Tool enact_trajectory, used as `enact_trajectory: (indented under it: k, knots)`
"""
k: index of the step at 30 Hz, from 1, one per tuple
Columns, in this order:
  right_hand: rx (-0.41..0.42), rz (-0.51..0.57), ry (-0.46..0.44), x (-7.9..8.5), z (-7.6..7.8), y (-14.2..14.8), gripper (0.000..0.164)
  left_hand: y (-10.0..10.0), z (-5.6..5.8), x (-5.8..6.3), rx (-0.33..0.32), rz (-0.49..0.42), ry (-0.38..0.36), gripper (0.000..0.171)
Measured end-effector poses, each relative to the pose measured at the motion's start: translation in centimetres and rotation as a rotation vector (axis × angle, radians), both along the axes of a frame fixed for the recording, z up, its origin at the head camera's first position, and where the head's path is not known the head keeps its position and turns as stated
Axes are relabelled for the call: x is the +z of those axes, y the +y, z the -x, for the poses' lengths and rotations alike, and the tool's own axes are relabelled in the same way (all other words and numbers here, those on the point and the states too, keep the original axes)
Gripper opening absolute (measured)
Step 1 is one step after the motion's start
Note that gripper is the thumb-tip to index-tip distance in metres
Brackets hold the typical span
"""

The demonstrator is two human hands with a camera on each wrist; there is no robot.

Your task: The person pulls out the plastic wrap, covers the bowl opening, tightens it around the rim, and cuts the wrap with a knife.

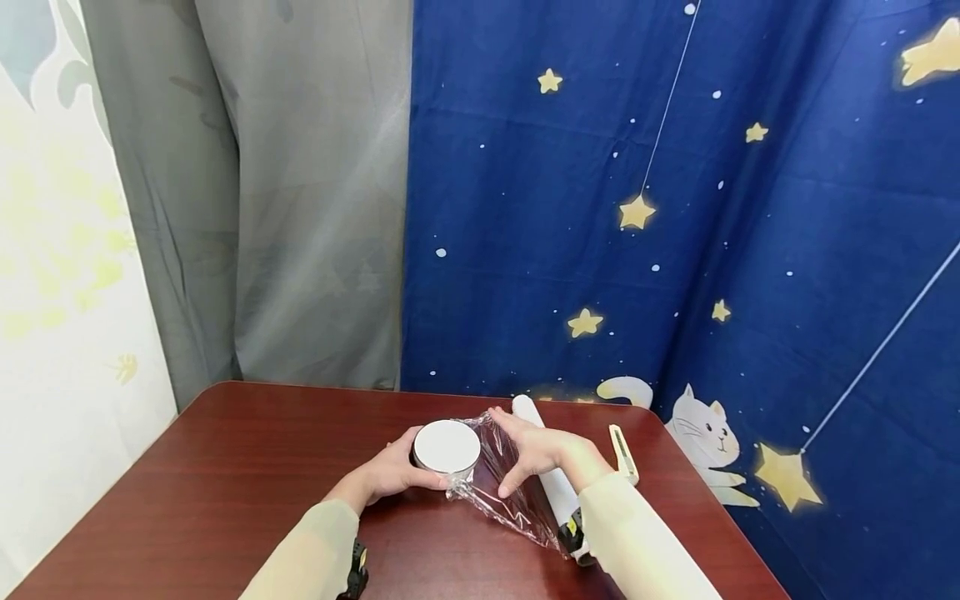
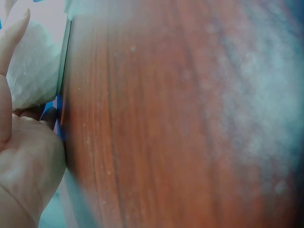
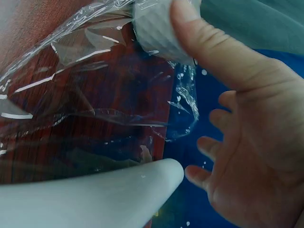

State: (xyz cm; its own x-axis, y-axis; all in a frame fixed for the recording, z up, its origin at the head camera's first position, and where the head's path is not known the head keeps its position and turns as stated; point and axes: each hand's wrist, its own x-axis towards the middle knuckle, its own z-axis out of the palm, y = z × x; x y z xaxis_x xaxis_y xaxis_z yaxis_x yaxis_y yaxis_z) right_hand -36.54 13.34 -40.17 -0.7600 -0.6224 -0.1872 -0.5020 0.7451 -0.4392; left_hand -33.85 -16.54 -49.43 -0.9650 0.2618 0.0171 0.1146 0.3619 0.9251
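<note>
A round container with a flat white lid (image 1: 446, 447) stands on the dark red table (image 1: 247, 467). My left hand (image 1: 405, 468) grips its near left side, fingers curled around the wall. A sheet of clear cling film (image 1: 501, 487) runs from the container to a white roll (image 1: 553, 483) lying to its right. Over the film my right hand (image 1: 517, 458) is spread. In the right wrist view its thumb (image 3: 199, 42) presses film (image 3: 95, 95) against the container (image 3: 154, 28), the other fingers straight and apart, the roll (image 3: 95, 199) below. The left wrist view shows only my palm (image 2: 23, 161) and blurred table.
A small white cutter-like tool (image 1: 622, 454) lies on the table right of the roll, near the right edge. A blue star-and-cat curtain (image 1: 675, 250) and a grey curtain (image 1: 262, 208) hang close behind the table's far edge.
</note>
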Motion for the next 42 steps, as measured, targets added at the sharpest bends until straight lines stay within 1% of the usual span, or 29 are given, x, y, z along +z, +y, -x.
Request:
enact_trajectory:
  k: [4, 7, 12, 14, 17, 19, 20, 21, 23, 26, 27, 29, 31, 32, 34, 39, 42]
  knots:
    - [-0.04, -0.097, 0.007, -0.7, 0.0, -0.7, 0.135, 0.0, 0.0, -0.2, -0.009, -0.002, 0.011, 0.109]
    - [-0.072, -0.129, 0.019, -1.2, 0.1, -0.9, 0.131, 0.0, 0.0, -0.4, -0.015, 0.001, 0.016, 0.11]
    - [-0.088, -0.146, 0.08, -1.9, 0.3, -1.3, 0.124, -0.1, -0.2, -0.4, -0.009, -0.003, 0.014, 0.109]
    - [-0.093, -0.146, 0.104, -2.3, 0.3, -1.5, 0.125, -0.1, -0.2, -0.4, -0.008, -0.006, 0.011, 0.108]
    - [-0.122, -0.147, 0.128, -2.8, 0.5, -2.0, 0.13, -0.1, -0.3, -0.4, -0.009, -0.008, 0.009, 0.107]
    - [-0.14, -0.154, 0.147, -3.2, 0.7, -2.2, 0.129, -0.1, -0.4, -0.4, -0.009, -0.008, 0.006, 0.107]
    - [-0.146, -0.164, 0.165, -3.6, 1.0, -2.3, 0.124, -0.1, -0.4, -0.4, -0.008, -0.009, 0.006, 0.107]
    - [-0.149, -0.168, 0.174, -3.8, 1.1, -2.4, 0.116, -0.1, -0.4, -0.4, -0.006, -0.009, 0.006, 0.107]
    - [-0.145, -0.169, 0.204, -4.0, 1.4, -2.7, 0.091, 0.0, -0.4, -0.4, -0.004, -0.009, 0.002, 0.107]
    - [-0.126, -0.167, 0.285, -4.1, 1.4, -3.2, 0.055, 0.0, -0.2, -0.3, -0.004, -0.007, -0.002, 0.108]
    - [-0.12, -0.162, 0.305, -4.0, 1.3, -3.4, 0.047, 0.0, -0.1, -0.3, -0.005, -0.003, -0.003, 0.109]
    - [-0.114, -0.153, 0.351, -4.1, 1.4, -3.7, 0.041, 0.0, 0.1, -0.2, -0.01, 0.002, 0.004, 0.11]
    - [-0.121, -0.131, 0.36, -4.3, 1.4, -4.1, 0.037, -0.1, 0.1, -0.1, -0.017, 0.007, 0.009, 0.11]
    - [-0.136, -0.106, 0.338, -4.5, 1.5, -4.3, 0.034, -0.1, 0.1, -0.1, -0.018, 0.007, 0.012, 0.11]
    - [-0.181, -0.027, 0.249, -4.8, 1.4, -4.6, 0.029, -0.1, 0.1, 0.0, -0.02, 0.013, 0.011, 0.11]
    - [-0.332, 0.271, -0.098, -5.7, 0.8, -5.2, 0.019, -0.1, 0.0, 0.0, -0.006, 0.024, -0.004, 0.11]
    - [-0.386, 0.452, -0.3, -5.7, 0.5, -5.1, 0.013, -0.1, -0.1, 0.0, -0.001, 0.022, -0.01, 0.111]
